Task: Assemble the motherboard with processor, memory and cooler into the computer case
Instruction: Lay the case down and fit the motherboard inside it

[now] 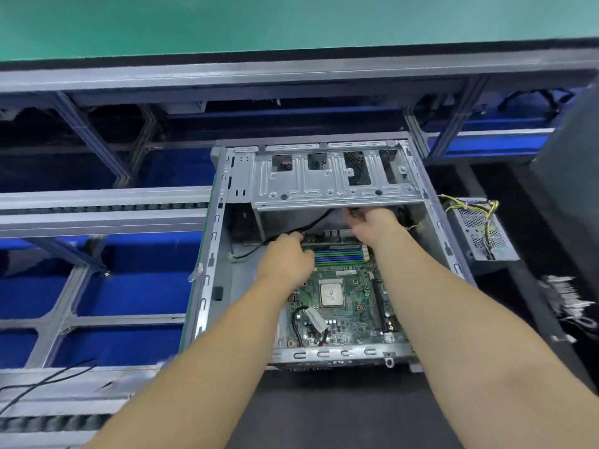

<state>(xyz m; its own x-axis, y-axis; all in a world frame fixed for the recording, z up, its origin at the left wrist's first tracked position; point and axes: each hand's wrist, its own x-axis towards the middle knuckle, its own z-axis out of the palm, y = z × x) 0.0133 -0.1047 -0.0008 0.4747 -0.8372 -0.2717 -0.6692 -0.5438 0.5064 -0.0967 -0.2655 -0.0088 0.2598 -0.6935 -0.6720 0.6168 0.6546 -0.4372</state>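
With the motherboard [343,296] seated in the case [214,234], my left hand [285,260] and right hand [372,222] grip the black cable [311,223] under the drive cage [334,176]; next, route it to its header

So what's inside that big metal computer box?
Inside the case lies a green motherboard with a silver processor and blue memory slots. Both hands cover its far edge.

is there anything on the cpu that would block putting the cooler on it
Nothing visible. The processor lies bare on the motherboard, both hands work farther back near the drive cage, and the looped black cable sits beside it, not over it.
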